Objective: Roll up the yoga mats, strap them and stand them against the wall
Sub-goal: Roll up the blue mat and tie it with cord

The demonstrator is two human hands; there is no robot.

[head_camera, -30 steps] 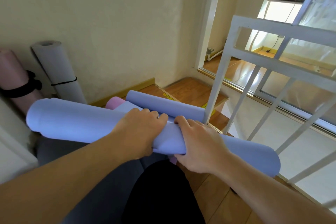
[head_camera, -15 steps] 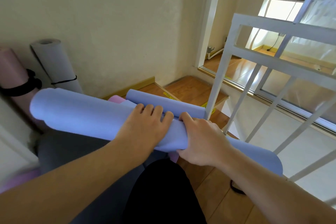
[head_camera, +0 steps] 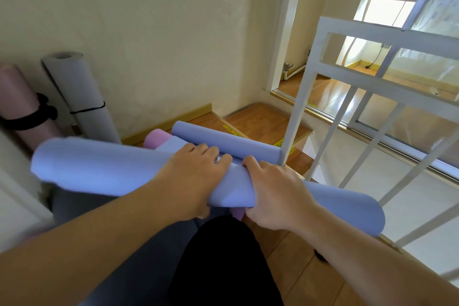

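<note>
A rolled lavender-blue yoga mat (head_camera: 104, 169) lies crosswise in front of me, held off the floor. My left hand (head_camera: 191, 176) grips its middle from above, fingers curled over the far side. My right hand (head_camera: 273, 194) grips it just to the right, thumb on top. Behind it a second blue roll (head_camera: 223, 143) and a pink roll (head_camera: 156, 138) lie on the floor. A grey rolled mat (head_camera: 79, 97) with a thin black strap and a pink rolled mat (head_camera: 17, 104) with a thick black strap stand against the wall at left.
A white metal railing (head_camera: 352, 117) stands close on the right, its post right behind the mat. Wooden steps (head_camera: 263, 124) drop down beyond the rolls toward a doorway. A dark grey mat (head_camera: 139, 243) covers the floor beneath me.
The mat's left end has swung slightly and blurs with motion. Both hands have kept their hold at the middle, shifting a little over the roll.
</note>
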